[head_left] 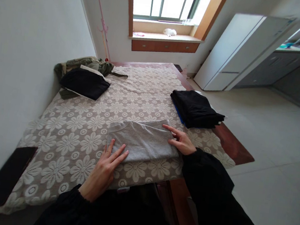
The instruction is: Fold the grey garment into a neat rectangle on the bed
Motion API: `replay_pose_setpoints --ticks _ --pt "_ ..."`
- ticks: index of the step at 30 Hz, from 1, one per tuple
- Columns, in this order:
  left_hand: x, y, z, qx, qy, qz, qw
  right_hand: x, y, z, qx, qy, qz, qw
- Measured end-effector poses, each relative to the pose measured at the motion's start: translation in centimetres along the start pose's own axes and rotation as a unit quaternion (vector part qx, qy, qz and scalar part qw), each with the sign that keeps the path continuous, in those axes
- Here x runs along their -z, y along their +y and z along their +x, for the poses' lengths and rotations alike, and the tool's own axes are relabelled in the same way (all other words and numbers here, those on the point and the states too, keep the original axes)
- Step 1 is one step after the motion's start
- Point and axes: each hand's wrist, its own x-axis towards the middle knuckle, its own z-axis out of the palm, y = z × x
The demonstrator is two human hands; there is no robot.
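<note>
A folded grey T-shirt [146, 141] lies flat near the front edge of the table, with a few soft creases. My left hand [106, 167] rests on its lower left corner, fingers spread and palm down. At the shirt's right end is my right hand [180, 141], its index finger stretched along the top edge and the thumb apart from it. Neither hand grips the cloth. Beyond my right hand sits a stack of folded dark clothes [195, 109], with a blue edge showing underneath.
A patterned floral tablecloth [75, 143] covers the table. Black folded cloth [85, 82] lies on an olive garment [90, 62] at the far left. A flat black object [6, 177] is at the near left corner. A white fridge [239, 52] stands beyond, right of the window.
</note>
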Motion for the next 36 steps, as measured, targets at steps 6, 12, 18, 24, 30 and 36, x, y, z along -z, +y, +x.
replay_pose_setpoints --ticks 6,12,18,24,30,36 --pt "1.5 -0.4 -0.3 0.0 -0.053 -0.013 0.998 -0.1 0.5 0.0 0.008 0.007 -0.001 1.0" --pt "4.9 -0.4 0.5 -0.012 -0.094 -0.029 0.995 -0.1 1.0 -0.1 -0.006 0.011 -0.015 1.0" --pt "7.1 1.8 6.2 -0.058 -0.114 -0.048 0.991 0.0 1.3 0.0 0.026 0.016 0.012 0.999" --pt "3.5 2.4 13.2 -0.126 -0.106 -0.028 0.986 0.1 1.6 0.2 0.028 0.028 0.046 0.998" --pt "-0.5 1.7 14.5 -0.135 -0.088 0.02 0.987 0.2 1.8 0.4 0.028 0.021 0.071 0.997" --pt "-1.4 0.9 13.9 -0.142 -0.058 0.012 0.988 -0.2 2.1 0.3 0.047 0.048 0.034 0.997"
